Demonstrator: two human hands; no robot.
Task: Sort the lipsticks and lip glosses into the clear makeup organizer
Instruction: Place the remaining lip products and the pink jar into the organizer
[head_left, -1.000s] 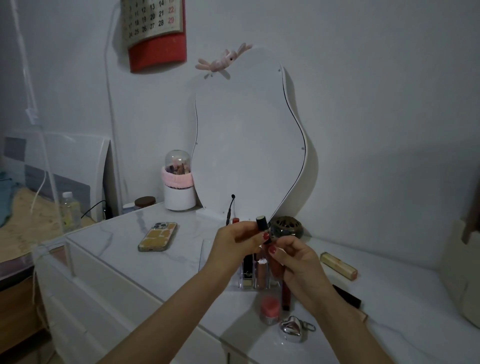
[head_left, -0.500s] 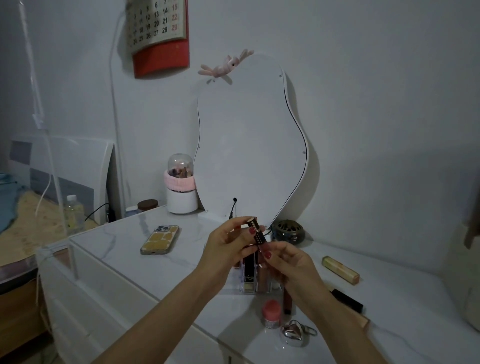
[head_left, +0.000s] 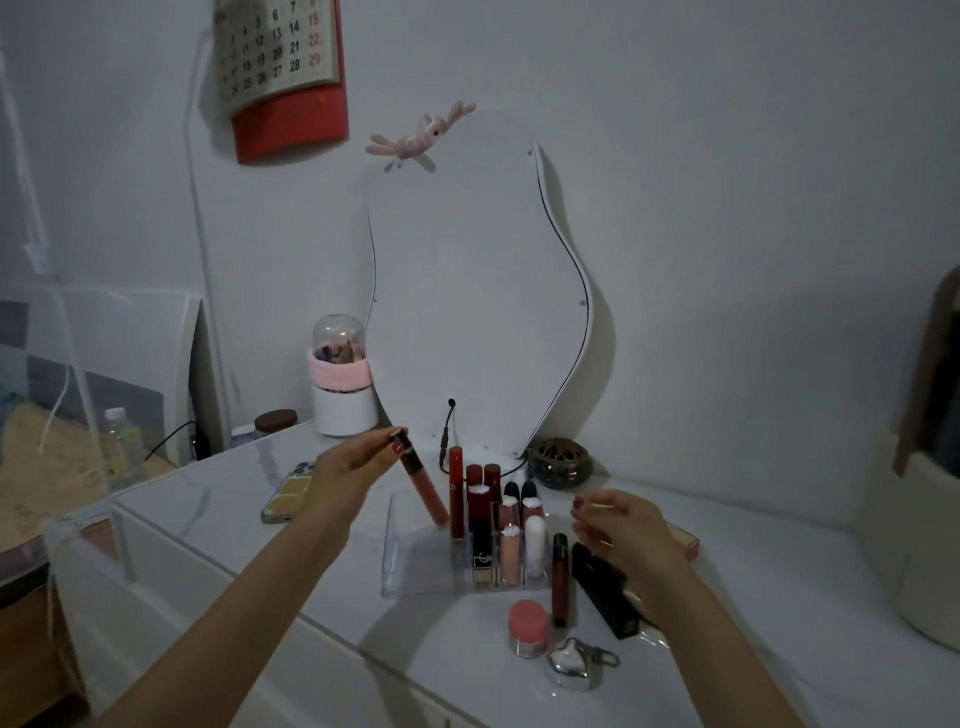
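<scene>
My left hand (head_left: 349, 474) grips the dark cap of a coral lip gloss tube (head_left: 423, 487), which slants down so its lower end hangs over the clear makeup organizer (head_left: 410, 577). Several lipsticks and glosses stand upright in the organizer's right-hand slots. My right hand (head_left: 626, 530) hovers right of the organizer, fingers apart, holding nothing. A dark red gloss tube (head_left: 559, 579) and a black lipstick box (head_left: 605, 590) lie on the tabletop beside the organizer. A gold-cased lipstick (head_left: 687, 540) shows partly behind my right hand.
A pink-lidded jar (head_left: 528, 626) and a silver heart keyring (head_left: 570, 670) sit near the table's front edge. A phone (head_left: 288, 491) lies at left. A wavy mirror (head_left: 478, 317), a brass bowl (head_left: 558, 462) and a white brush holder (head_left: 343, 389) stand at the back.
Both hands were together on the gloss tube. Now my right hand has let go and moved right, while my left hand has carried the tube down toward the organizer.
</scene>
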